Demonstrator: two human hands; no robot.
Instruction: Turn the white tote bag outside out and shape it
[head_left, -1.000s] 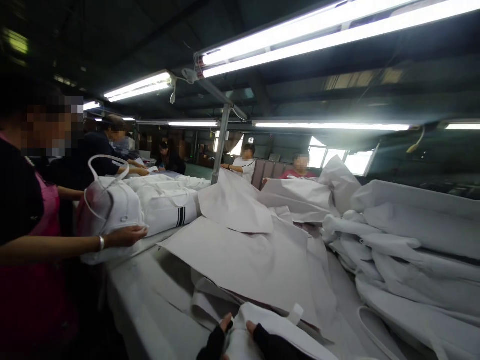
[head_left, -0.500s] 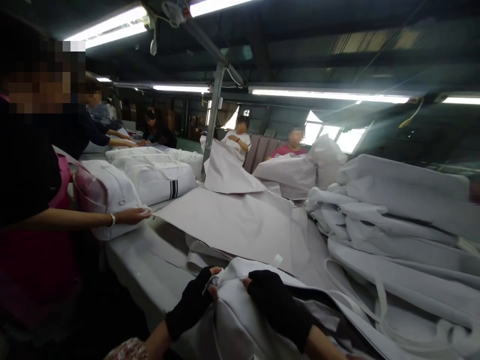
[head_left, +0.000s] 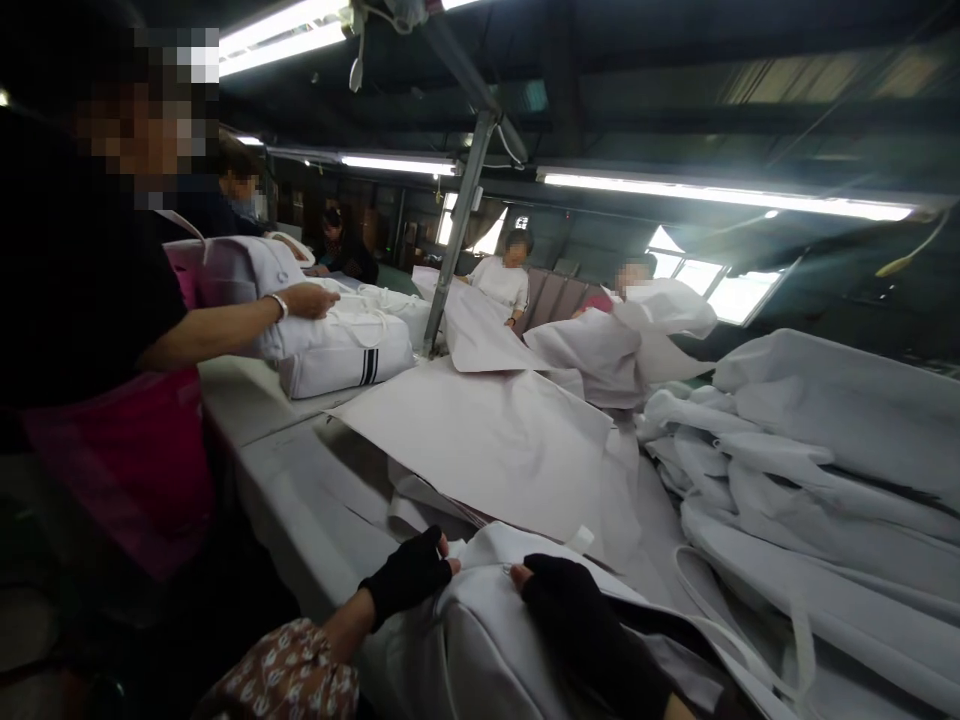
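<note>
A white fabric bag [head_left: 487,640] lies at the bottom centre, its dark opening showing on the right side. My left hand [head_left: 412,578], in a black fingerless glove, pinches the bag's upper left edge. Also gloved in black, my right hand [head_left: 562,600] has its thumb and fingers closed on the fabric near a seam on top of the bag. Just beyond the bag, large flat white sheets [head_left: 480,430] are spread on the table, with a small white tab sticking up near my right hand.
White bags [head_left: 337,360] stand at the left back, beside a co-worker's hand [head_left: 309,300] holding another bag. Piled white fabric [head_left: 832,480] with loose straps fills the right. A metal post [head_left: 459,230] rises behind the sheets. More people work farther back.
The co-worker on the left has lifted a bag from the table. The view has shifted left. My hands stay at the bag's top, and the far workers' sheets have moved.
</note>
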